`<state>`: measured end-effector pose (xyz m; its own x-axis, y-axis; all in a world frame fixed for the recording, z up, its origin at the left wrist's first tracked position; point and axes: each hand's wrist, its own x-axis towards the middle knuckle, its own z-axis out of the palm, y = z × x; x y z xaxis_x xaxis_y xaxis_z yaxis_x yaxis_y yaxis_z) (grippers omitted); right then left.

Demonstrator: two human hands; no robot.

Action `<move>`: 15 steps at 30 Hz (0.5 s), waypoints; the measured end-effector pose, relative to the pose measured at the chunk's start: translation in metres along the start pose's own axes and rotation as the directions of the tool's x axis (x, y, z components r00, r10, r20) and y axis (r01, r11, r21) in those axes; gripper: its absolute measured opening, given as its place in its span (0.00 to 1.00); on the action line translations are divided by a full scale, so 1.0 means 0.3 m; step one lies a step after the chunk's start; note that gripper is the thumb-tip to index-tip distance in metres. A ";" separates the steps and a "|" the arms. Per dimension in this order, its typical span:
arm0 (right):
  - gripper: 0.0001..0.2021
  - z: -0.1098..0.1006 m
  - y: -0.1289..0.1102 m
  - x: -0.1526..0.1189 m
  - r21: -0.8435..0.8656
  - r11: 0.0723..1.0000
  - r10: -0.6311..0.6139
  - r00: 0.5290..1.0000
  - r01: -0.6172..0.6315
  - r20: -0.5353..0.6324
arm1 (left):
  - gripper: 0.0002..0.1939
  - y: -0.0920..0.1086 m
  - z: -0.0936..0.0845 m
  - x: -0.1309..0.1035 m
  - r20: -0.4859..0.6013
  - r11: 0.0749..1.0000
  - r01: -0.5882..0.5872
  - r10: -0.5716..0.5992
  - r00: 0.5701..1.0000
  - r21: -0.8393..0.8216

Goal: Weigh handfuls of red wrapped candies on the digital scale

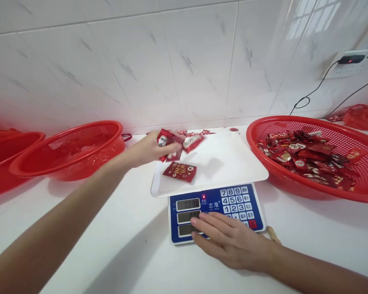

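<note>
Above the left side of the white weighing pan [230, 157], my left hand [150, 150] is closed around several small red packets [171, 143], blurred a little by motion. One more red packet [180, 171] with gold print lies flat on the pan beneath that hand. My right hand [230, 241] rests with fingers stretched over the blue panel of the digital scale [213, 204], partly covering its displays and lower keys. The upper display is lit with digits that are hard to read.
A red mesh basket [294, 185] of red packets [309, 157] stands to the right. Another red basket [69, 151] stands at left, beside a red container [15, 163]. A peanut-like piece [274, 235] lies near my right wrist. A power strip [349, 63] with cables hangs on the tiled wall.
</note>
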<state>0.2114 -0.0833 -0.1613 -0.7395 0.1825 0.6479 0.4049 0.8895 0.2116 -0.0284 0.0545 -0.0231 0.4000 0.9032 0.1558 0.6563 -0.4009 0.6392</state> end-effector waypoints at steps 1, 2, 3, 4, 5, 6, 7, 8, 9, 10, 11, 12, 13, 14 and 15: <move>0.11 -0.005 0.001 0.000 -0.014 0.999 0.029 1.000 -0.029 0.000 | 0.18 0.004 -0.021 -0.021 0.118 0.996 0.031 -0.042 0.992 0.089; 0.10 -0.009 0.001 -0.001 -0.029 0.998 0.051 0.999 -0.051 -0.002 | 0.18 0.010 -0.035 -0.042 0.215 0.983 0.052 -0.091 0.972 0.177; 0.10 -0.012 -0.001 -0.002 -0.046 0.997 0.066 0.998 -0.066 -0.003 | 0.18 0.019 -0.039 -0.064 0.280 0.965 0.065 -0.138 0.950 0.255; 0.10 -0.012 -0.005 -0.005 -0.063 0.995 0.074 0.997 -0.074 -0.009 | 0.19 0.030 -0.034 -0.083 0.307 0.947 0.070 -0.170 0.936 0.312; 0.10 -0.009 -0.012 -0.008 -0.078 0.994 0.076 0.997 -0.078 -0.023 | 0.19 0.043 -0.023 -0.100 0.315 0.933 0.071 -0.190 0.930 0.352; 0.11 -0.002 -0.021 -0.011 -0.090 0.993 0.078 0.996 -0.081 -0.045 | 0.19 0.058 -0.007 -0.112 0.309 0.920 0.070 -0.200 0.930 0.385; 0.10 0.007 -0.032 -0.013 -0.100 0.991 0.083 0.994 -0.090 -0.069 | 0.19 0.072 0.010 -0.120 0.288 0.908 0.071 -0.205 0.936 0.414; 0.10 0.016 -0.044 -0.013 -0.111 0.989 0.093 0.992 -0.103 -0.087 | 0.19 0.085 0.026 -0.124 0.258 0.897 0.077 -0.206 0.944 0.436; 0.09 0.022 -0.056 -0.013 -0.123 0.986 0.104 0.990 -0.115 -0.094 | 0.18 0.096 0.039 -0.126 0.215 0.889 0.091 -0.206 0.955 0.449; 0.08 0.020 -0.065 -0.012 -0.132 0.984 0.109 0.990 -0.120 -0.089 | 0.19 0.104 0.046 -0.130 0.168 0.887 0.116 -0.210 0.963 0.446; 0.07 0.008 -0.068 -0.012 -0.132 0.986 0.097 0.993 -0.106 -0.074 | 0.20 0.109 0.045 -0.139 0.113 0.894 0.144 -0.210 0.971 0.424; 0.07 -0.018 -0.060 -0.014 -0.120 0.989 0.076 0.995 -0.083 -0.058 | 0.21 0.109 0.034 -0.156 0.050 0.910 0.172 -0.205 0.977 0.377; 0.08 -0.058 -0.038 -0.020 -0.107 0.992 0.067 0.997 -0.071 -0.044 | 0.23 0.104 0.014 -0.184 -0.023 0.924 0.202 -0.205 0.978 0.324; 0.09 -0.113 0.000 -0.031 -0.090 0.994 0.054 0.998 -0.057 -0.037 | 0.24 0.090 -0.017 -0.224 -0.109 0.937 0.227 -0.204 0.973 0.267; 0.10 -0.179 0.058 -0.050 -0.093 0.991 0.090 0.995 -0.093 -0.037 | 0.26 0.065 -0.055 -0.277 -0.201 0.941 0.263 -0.221 0.954 0.214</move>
<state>0.2584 -0.0931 -0.1280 -0.6797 0.2462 0.6909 0.5200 0.8261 0.2172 -0.0594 -0.0259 -0.0110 0.1081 0.9814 0.1589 0.8597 -0.1725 0.4808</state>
